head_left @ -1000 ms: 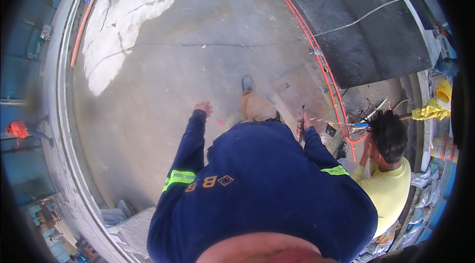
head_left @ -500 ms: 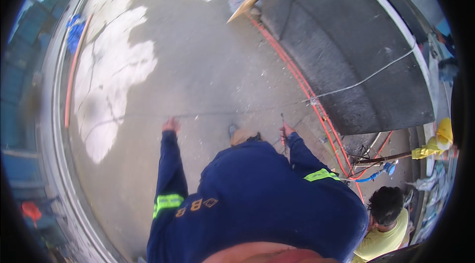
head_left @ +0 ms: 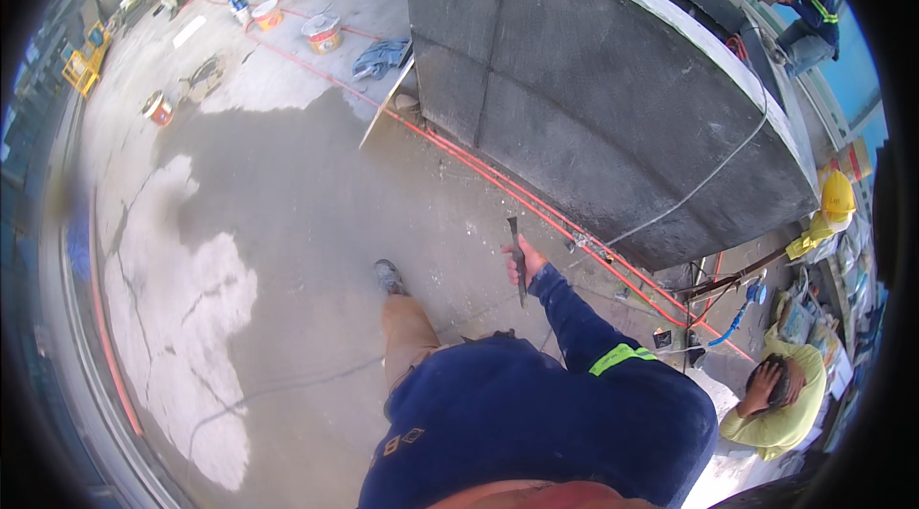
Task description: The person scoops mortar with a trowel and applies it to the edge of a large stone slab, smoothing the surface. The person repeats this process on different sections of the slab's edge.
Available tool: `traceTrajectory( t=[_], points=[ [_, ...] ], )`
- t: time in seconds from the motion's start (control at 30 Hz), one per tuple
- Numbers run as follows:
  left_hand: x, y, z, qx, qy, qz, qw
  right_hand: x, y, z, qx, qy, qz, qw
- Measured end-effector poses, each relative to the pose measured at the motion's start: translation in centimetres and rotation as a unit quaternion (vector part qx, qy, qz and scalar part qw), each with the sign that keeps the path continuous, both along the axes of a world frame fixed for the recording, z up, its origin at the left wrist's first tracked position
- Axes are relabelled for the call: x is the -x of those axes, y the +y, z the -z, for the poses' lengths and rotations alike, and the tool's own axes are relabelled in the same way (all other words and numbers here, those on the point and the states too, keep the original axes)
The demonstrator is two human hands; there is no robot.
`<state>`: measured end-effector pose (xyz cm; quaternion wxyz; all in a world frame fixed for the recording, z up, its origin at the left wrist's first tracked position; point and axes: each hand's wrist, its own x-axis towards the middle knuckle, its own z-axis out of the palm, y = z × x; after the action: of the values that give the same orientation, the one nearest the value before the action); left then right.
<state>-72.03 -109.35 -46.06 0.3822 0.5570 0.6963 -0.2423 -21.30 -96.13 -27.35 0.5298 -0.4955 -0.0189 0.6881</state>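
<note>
Near the centre of the frame, the right hand [head_left: 531,261] has its fingers curled around the middle of a dark, flat chisel-like hand tool [head_left: 519,268], held well above the grey concrete floor [head_left: 316,212]. The grip is narrow, closed on the shank; the left hand is out of the frame, so its grip cannot be told. The tool stands nearly upright in the picture, its slightly flared end toward the top. It looks like metal: probably stiff, fairly light for one hand, hardly fragile, perhaps slippery if wet or dusty. The slim middle seems the best hold, with fingers clear of the flared end, which may be sharp
</note>
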Motion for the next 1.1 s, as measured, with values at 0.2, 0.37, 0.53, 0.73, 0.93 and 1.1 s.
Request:
traceTrajectory(
  t=[0.2,0.37,0.53,0.73,0.93,1.1],
  points=[
    [4.1,23.5,1.0,-0.024,0.007,0.112,0.993,0.7,8.9,-0.2,-0.055,0.054,0.138,0.987],
    [11.1,56.1,-2.1,-0.151,0.111,0.214,0.959,-0.6,19.0,-5.4,-0.084,0.022,0.193,0.977],
    [4.4,84.4,-7.6,-0.348,-0.164,0.045,0.922,-2.0,25.2,-11.9,-0.215,0.011,0.255,0.943],
    [-15.7,92.7,-3.3,0.042,-0.548,-0.408,0.729,-3.4,27.1,-13.1,-0.278,-0.029,0.351,0.894],
    [-22.6,85.0,5.6,0.103,-0.218,0.239,0.941,-8.0,36.1,-12.6,-0.27,-0.112,0.355,0.888],
    [-22.5,86.5,2.8,-0.075,-0.082,0.598,0.794,-12.9,47.6,-15.8,-0.176,-0.262,0.4,0.86]
  ],
)
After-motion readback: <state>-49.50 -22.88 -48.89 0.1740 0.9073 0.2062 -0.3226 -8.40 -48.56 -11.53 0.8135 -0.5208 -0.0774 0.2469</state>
